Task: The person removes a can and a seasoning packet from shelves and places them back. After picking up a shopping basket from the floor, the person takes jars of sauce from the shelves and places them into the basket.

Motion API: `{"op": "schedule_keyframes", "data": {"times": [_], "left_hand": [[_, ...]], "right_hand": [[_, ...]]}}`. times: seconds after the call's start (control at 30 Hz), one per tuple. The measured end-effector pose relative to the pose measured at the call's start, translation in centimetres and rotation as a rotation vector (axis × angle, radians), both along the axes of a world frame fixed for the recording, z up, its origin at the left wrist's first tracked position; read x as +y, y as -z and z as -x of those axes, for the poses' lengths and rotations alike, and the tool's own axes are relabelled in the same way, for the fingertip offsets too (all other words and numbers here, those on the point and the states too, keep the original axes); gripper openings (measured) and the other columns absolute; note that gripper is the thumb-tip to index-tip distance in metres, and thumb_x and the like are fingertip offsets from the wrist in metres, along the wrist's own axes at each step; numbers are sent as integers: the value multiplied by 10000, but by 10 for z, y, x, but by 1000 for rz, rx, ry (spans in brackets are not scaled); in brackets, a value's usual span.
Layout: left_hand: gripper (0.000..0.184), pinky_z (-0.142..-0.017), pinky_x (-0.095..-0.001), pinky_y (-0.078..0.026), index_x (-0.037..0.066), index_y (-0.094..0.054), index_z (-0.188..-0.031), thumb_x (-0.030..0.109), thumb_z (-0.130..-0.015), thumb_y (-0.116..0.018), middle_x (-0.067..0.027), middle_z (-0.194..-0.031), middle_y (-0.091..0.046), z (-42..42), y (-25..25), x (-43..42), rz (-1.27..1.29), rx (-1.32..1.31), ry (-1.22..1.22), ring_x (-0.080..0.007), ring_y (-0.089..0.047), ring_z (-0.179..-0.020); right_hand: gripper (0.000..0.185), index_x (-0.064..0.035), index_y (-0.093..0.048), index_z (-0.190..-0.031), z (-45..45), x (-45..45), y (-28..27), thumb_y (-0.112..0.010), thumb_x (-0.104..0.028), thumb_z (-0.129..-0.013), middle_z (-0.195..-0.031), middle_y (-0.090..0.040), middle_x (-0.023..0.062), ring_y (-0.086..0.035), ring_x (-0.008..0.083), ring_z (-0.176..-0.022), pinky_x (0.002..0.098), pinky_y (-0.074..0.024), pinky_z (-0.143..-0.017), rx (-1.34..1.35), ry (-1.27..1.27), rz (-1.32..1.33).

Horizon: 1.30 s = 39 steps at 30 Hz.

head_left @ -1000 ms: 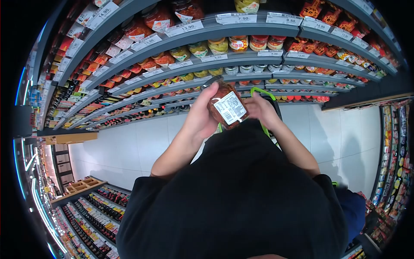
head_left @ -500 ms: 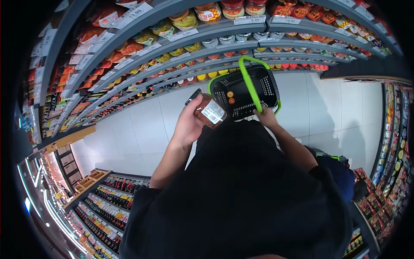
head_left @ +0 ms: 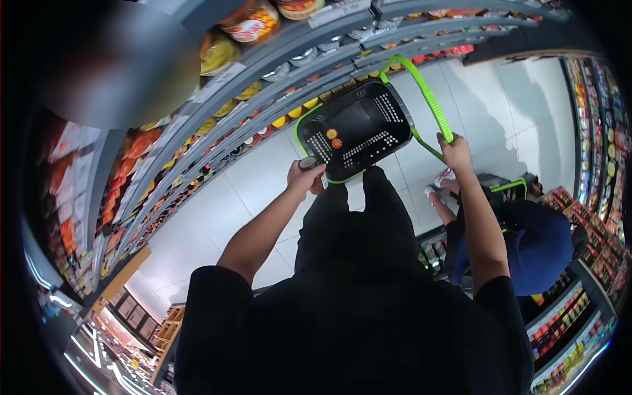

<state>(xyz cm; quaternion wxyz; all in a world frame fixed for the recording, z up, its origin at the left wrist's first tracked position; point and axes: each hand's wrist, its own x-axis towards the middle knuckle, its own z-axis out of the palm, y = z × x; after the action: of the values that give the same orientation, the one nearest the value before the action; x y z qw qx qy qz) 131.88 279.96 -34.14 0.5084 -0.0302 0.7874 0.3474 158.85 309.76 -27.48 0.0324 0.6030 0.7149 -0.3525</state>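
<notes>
My left hand (head_left: 304,180) is closed round a jar (head_left: 307,163) at the near left corner of the basket. The jar's dark lid shows above my fingers, and most of its body is hidden by the hand. A black plastic shopping basket (head_left: 359,118) with green trim hangs in front of my legs, with two small round orange stickers inside. My right hand (head_left: 455,155) grips the basket's green handle (head_left: 431,99), which leans over to the right.
Shelves of jars (head_left: 253,25) and packets curve along the front and left. At right, a person in navy (head_left: 536,247) is close beside my right arm, with another green-handled basket (head_left: 510,187). More stocked shelves (head_left: 602,138) line the far right. Something blurred (head_left: 125,62) blocks the upper left.
My left hand has brought the jar down and turned it beside the basket. My right hand has moved right, swinging the handle aside from over the basket's opening. The view has shifted.
</notes>
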Motion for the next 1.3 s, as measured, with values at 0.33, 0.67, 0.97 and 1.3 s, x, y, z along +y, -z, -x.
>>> {"op": "schedule_keyframes", "data": {"times": [0.33, 0.67, 0.97, 1.3], "left_hand": [[776, -901, -367, -445, 9, -503, -1134, 448, -571, -808, -159, -1096, -601, -6, 241, 5, 247, 367, 148, -305, -581, -1031], [923, -948, -358, -435, -52, -355, -1276, 524, -671, -748, -236, -1207, -538, -29, 372, 81, 405, 449, 188, -326, -555, -1107], [990, -829, -364, -508, -114, -344, -1201, 622, -648, -707, -271, -1167, -537, -13, 507, 93, 515, 313, 169, -337, -615, -982], [829, -901, -356, -475, 1, -356, -1179, 399, -603, -800, -201, -1113, -559, -14, 538, 141, 554, 356, 24, -305, -577, -1045]], "right_hand": [[288, 30, -624, -872, -39, 18, 8, -639, -254, -830, -592, -537, 65, -499, 122, -558, 305, -427, -537, 91, 190, -19], [100, -2, -609, -888, -64, 0, 18, -582, -98, -877, -603, -444, -85, -335, -14, -472, 175, -186, -428, 224, 329, 30], [253, 62, -486, -952, -103, -11, 25, -521, -184, -902, -546, -335, -66, -251, 12, -433, 201, -139, -407, 277, 143, -13], [296, 62, -443, -912, -113, -2, 29, -513, -225, -917, -521, -281, -46, -224, 31, -415, 211, -141, -396, 481, 129, 33]]}}
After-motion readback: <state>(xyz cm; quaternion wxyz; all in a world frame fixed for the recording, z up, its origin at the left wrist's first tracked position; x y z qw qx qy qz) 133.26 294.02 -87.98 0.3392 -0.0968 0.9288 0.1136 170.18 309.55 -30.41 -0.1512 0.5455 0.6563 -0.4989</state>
